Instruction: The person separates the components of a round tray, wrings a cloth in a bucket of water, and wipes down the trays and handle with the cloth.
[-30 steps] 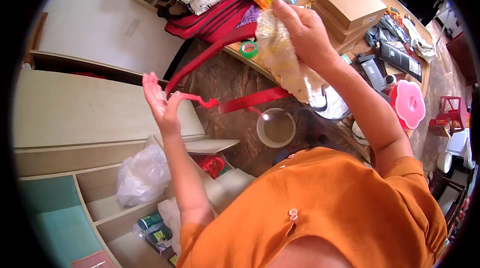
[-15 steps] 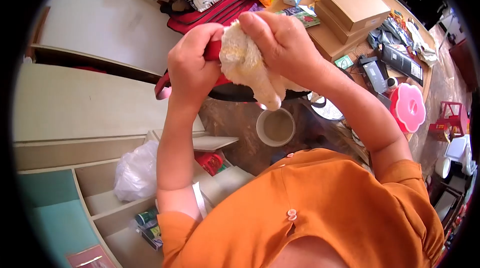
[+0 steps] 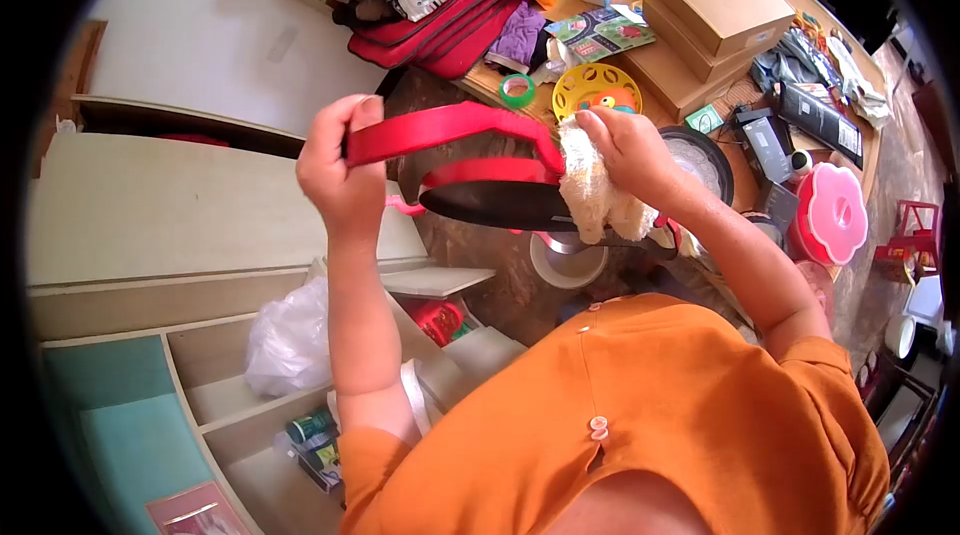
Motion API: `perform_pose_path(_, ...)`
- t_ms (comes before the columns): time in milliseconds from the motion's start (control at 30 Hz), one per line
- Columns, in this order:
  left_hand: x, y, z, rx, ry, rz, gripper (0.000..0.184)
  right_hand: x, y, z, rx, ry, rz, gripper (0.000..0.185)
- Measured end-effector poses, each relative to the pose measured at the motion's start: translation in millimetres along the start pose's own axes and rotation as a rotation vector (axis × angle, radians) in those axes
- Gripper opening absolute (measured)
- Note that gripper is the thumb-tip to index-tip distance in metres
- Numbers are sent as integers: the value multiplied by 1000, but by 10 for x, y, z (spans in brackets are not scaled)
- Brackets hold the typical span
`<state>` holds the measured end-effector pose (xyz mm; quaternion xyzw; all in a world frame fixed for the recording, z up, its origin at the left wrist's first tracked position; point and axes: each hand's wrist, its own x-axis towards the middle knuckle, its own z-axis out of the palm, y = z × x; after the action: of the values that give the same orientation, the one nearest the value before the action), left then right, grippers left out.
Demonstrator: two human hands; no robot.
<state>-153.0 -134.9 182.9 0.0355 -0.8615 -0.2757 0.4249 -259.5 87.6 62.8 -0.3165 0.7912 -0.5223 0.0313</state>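
Observation:
My left hand (image 3: 338, 157) is closed around the end of a broad red bar. The bar belongs to a red-framed object (image 3: 440, 133) with a rounded black panel; from this angle its exact kind cannot be told. My right hand (image 3: 632, 153) grips a cream, fluffy cloth (image 3: 590, 185), pressed against the right side of the red frame. The cloth's lower end hangs in folds and hides part of the frame. Beneath the object, a pale bucket (image 3: 568, 263) stands on the floor, partly covered by it.
Cardboard boxes (image 3: 715, 10), a yellow basket (image 3: 590, 85), green tape (image 3: 517, 89) and a pink flower-shaped box (image 3: 832, 213) lie on the wooden table ahead. To my left is an open compartmented cabinet (image 3: 185, 360) with a white plastic bag (image 3: 290, 345).
My hands have moved apart, left hand leftward and right hand rightward with the cloth. The red bar and black panel, mostly hidden before, now show between them.

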Motion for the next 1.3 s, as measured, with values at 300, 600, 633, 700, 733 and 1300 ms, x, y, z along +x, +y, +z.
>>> perform_pose_path(300, -76, -206, -135, 63, 90, -5, 10, 199, -285, -459, 1198, 379, 606, 32)
perform_pose_path(600, -99, -390, -369, 130, 86, -66, 10, 1, 494, -2011, 1645, 248, 35, 29)
perform_pose_path(633, -81, -429, -407, 132, 91, -62, 10, -53, 548, -2152, 1640, 278, 18, 29)
perform_pose_path(700, -42, -498, -473, 81, 108, -39, 10, -175, 622, -2407, 1636, 331, -23, 29)
perform_pose_path(733, -22, -486, -503, 55, 119, -59, 10, -215, 642, -2495, 1630, 348, -37, 29)
perform_pose_path(1300, 382, -82, -648, -273, 37, -186, 17, -97, 126, -769, 235, -41, 120, 37)
